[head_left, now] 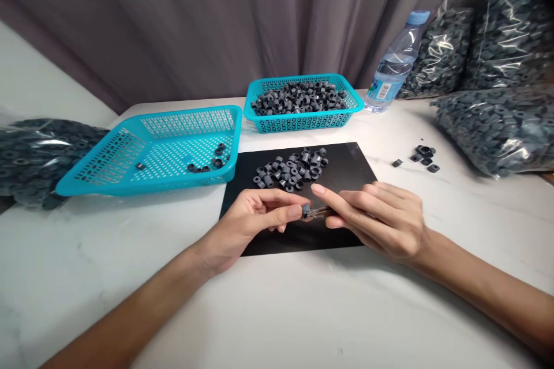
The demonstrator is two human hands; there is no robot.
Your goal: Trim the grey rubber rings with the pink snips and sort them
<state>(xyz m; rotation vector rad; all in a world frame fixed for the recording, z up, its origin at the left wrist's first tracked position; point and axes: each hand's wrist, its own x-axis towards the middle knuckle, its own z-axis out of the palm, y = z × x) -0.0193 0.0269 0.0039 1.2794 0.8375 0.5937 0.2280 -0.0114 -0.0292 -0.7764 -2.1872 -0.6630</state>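
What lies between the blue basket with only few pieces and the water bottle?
In the head view, another blue basket, filled with small grey rings, stands there.

Both the left hand (249,216) and the right hand (392,222) are totally bare, tbh, same with the slim forearms (160,302), all the way to the edge of view. Fingers (359,216) look pretty long and slender, with rounded tips.

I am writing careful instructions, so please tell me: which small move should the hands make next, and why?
Probably a gentle move of the slim tool in the right hand against the small grey piece, with the left hand steady. The left thumb and finger pinch the piece, and the tool's tip is right at it; whether they touch is unclear.
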